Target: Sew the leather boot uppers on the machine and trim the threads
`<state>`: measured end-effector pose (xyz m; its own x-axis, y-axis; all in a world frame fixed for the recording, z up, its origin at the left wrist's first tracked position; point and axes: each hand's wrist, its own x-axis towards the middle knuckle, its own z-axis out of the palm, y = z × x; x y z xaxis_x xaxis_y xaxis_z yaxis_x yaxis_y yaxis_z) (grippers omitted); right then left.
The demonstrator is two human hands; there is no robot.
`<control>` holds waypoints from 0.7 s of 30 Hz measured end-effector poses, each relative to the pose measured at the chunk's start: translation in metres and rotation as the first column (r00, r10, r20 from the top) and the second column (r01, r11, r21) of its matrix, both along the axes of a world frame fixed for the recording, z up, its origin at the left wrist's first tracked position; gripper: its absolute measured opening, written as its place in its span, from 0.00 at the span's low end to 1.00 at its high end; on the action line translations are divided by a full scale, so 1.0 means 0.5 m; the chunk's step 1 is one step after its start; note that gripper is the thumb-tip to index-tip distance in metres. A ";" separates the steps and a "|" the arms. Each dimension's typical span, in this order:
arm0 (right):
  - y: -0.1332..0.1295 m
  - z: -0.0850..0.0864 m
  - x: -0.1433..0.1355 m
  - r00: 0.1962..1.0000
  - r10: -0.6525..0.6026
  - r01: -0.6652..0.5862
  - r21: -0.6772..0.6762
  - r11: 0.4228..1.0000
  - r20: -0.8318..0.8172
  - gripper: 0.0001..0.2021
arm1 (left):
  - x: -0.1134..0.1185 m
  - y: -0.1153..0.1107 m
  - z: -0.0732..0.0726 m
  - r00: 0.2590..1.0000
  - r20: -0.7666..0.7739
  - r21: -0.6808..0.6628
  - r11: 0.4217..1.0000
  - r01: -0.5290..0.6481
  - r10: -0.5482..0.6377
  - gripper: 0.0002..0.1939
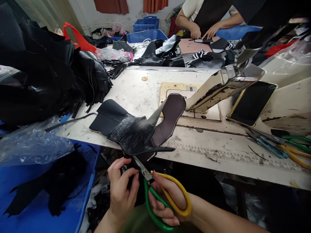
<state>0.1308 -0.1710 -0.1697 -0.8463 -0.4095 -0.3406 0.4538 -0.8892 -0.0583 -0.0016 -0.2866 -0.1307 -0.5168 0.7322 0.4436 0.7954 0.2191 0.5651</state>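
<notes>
My right hand (pixel 165 197) is wrapped around scissors (pixel 146 174) with one yellow and one green handle. Their blades point up and left, at the lower edge of a black leather shoe upper (pixel 132 132). This upper lies over the table's front edge, with a zip along its lower side and a dark lining showing at the right. Close beside the blades, my left hand (pixel 122 187) has its fingers curled in a pinch below the upper. Whatever is between those fingertips is too small or hidden to name.
A sewing machine (pixel 218 87) stands on the white table (pixel 131 87), a phone (pixel 252 103) leaning beside it. More scissors (pixel 272 145) lie right. Stacked black pieces (pixel 48 64) rise left above a blue bin (pixel 73 207). Across the table, a co-worker's hands (pixel 202 31) handle pieces.
</notes>
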 end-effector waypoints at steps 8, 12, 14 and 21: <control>0.006 -0.016 -0.020 0.996 -0.059 0.052 -0.086 0.995 -0.073 0.36 | 0.005 -0.009 0.019 0.972 0.141 0.025 0.982 0.186 -0.187 0.11; 0.016 -0.021 -0.018 0.997 -0.043 0.040 -0.059 0.997 -0.065 0.33 | -0.011 -0.010 0.043 0.953 0.233 -0.047 0.976 0.212 -0.196 0.08; 0.022 -0.015 -0.017 0.999 -0.018 0.018 0.007 1.000 -0.027 0.33 | -0.033 -0.001 0.056 0.988 0.121 -0.211 0.970 0.125 -0.101 0.03; 0.040 0.055 -0.027 0.971 0.154 -0.207 0.315 0.926 0.184 0.37 | -0.135 0.065 0.108 0.894 -0.373 -0.623 0.781 -0.042 -0.248 0.12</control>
<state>0.1173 -0.1511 -0.1424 -0.6954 -0.3930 -0.6017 0.6315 -0.7338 -0.2505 -0.0689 -0.2541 -0.0765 -0.2954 0.9545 0.0417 0.9538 0.2971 -0.0440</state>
